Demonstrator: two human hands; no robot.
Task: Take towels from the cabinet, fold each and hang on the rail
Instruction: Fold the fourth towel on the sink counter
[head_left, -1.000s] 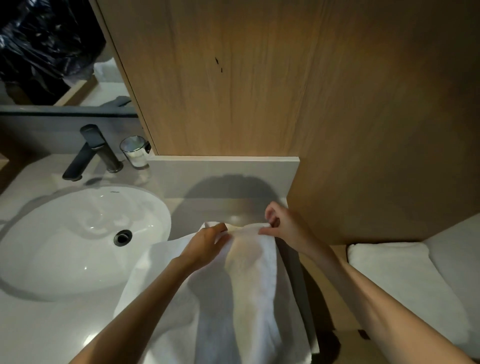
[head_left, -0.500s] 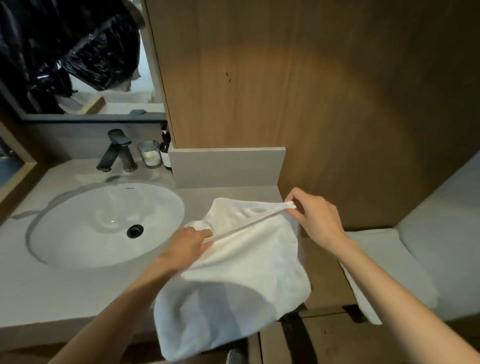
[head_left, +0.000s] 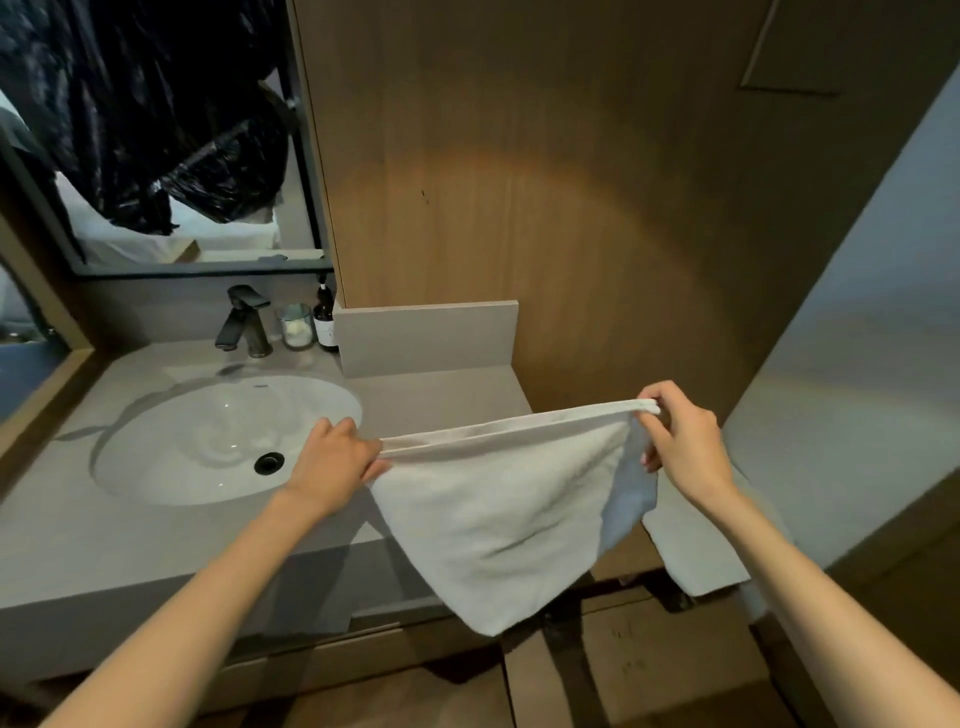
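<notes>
Bathroom counter (head_left: 78, 545): grey, carrying the sink (head_left: 171, 447).
Left hand (head_left: 337, 462): just right of the sink, fingers pinching one hem corner.
Right hand (head_left: 680, 441): farther right of the sink, fingers pinching the other corner.
Towel (head_left: 498, 514): doubled, hanging below both hands; hem taut, long axis running hand to hand.
Coming fold: corners probably meet; neither hand nearer.
Faucet (head_left: 244, 322): behind the sink.

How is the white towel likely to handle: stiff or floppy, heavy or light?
Probably floppy: the towel sags below its stretched top edge between the left hand and right hand. Likely light, since pinches alone carry it.
</notes>
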